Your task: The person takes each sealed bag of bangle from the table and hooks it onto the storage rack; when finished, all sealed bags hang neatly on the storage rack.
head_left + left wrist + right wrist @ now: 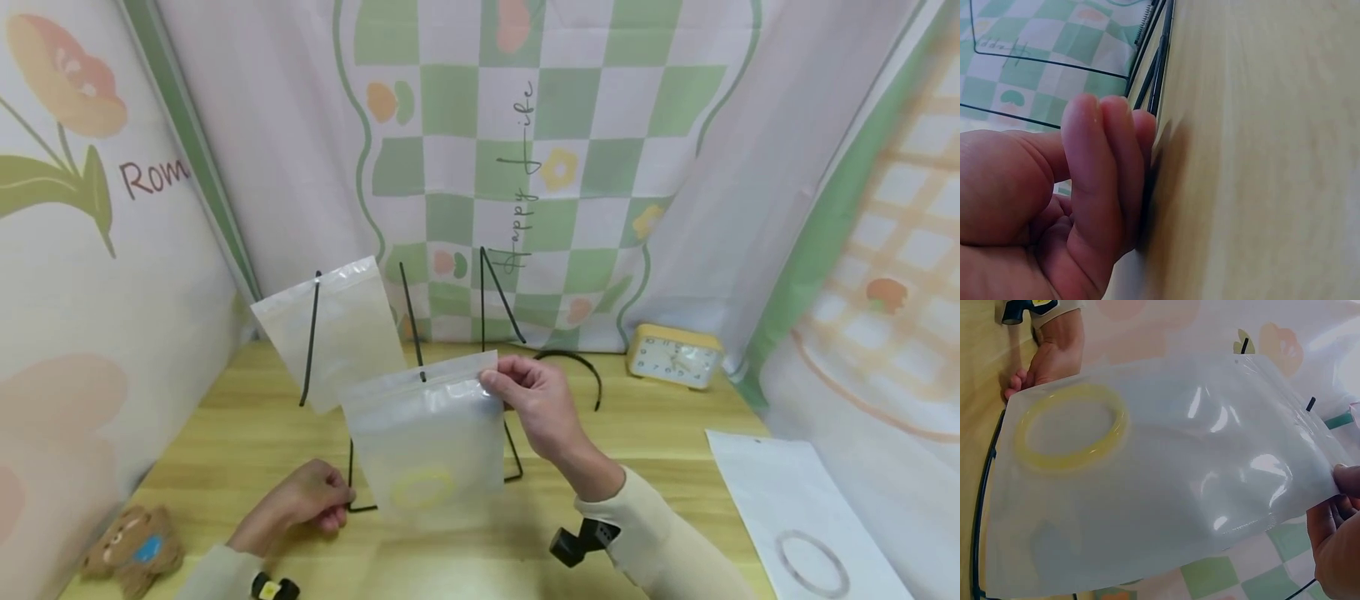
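A frosted zip bag (442, 433) with a yellow ring (423, 488) inside hangs at a hook of the black wire rack (482, 300). My right hand (536, 404) pinches the bag's upper right corner between thumb and fingers. In the right wrist view the yellow bangle-like ring (1072, 428) shows through the plastic. Low at the rack's left foot, my left hand (311, 496) holds the wire corner with curled fingers. The left wrist view has those fingers (1094, 181) close over the wooden tabletop. A second frosted bag (345, 333) hangs from the rack's left hook, tilted.
On the table (247, 450), a yellow alarm clock (675, 357) stands at the back right beside a black curved band (592, 367). Another white bag (795, 492) with a greyish ring lies at the right edge. A brown plush bear (135, 550) sits front left.
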The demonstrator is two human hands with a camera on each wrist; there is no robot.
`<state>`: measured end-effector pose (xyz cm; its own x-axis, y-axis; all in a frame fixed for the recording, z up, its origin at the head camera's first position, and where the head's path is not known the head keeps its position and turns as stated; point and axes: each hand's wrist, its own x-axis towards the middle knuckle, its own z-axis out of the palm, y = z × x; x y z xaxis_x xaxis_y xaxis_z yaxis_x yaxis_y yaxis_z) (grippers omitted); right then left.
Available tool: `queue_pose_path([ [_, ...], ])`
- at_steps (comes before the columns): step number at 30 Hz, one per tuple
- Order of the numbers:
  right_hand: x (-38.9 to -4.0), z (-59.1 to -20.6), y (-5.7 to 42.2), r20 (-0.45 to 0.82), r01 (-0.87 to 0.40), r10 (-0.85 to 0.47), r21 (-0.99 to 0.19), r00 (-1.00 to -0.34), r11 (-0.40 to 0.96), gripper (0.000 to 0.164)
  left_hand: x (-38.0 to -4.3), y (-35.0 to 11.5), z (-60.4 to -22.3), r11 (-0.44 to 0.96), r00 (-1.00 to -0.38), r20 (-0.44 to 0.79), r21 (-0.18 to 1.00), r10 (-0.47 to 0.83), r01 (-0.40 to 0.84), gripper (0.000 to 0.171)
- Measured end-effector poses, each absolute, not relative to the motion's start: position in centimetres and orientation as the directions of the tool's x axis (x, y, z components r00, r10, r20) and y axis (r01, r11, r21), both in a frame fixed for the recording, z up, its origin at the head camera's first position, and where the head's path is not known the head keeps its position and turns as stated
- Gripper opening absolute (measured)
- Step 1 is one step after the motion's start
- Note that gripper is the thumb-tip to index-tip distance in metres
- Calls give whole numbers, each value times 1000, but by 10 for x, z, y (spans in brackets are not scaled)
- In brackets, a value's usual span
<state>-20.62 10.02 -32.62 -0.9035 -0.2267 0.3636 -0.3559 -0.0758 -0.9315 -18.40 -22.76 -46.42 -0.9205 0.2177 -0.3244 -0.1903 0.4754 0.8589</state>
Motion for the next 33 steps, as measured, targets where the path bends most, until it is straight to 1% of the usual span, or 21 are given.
queue_pose_path([
  [7, -215, -326, 98, 342, -336, -222, -940, -913, -62, 18, -184, -228, -465, 480, -921, -333, 853, 200, -204, 13],
  [12, -223, -326, 96, 334, -325, -229, -943, -914, -78, 18, -185, -227, -464, 476, -920, -338, 854, 196, -212, 13],
  [18, -231, -327, 92, 316, -308, -205, -949, -926, -70, 14, -184, -228, -465, 480, -920, -337, 852, 200, -208, 13],
  [27, -247, -324, 87, 293, -295, -186, -955, -938, -19, 20, -184, -230, -467, 481, -922, -320, 857, 218, -184, 15],
  [33, -257, -324, 87, 306, -301, -198, -952, -931, -56, 17, -185, -230, -468, 464, -924, -309, 868, 228, -175, 15],
])
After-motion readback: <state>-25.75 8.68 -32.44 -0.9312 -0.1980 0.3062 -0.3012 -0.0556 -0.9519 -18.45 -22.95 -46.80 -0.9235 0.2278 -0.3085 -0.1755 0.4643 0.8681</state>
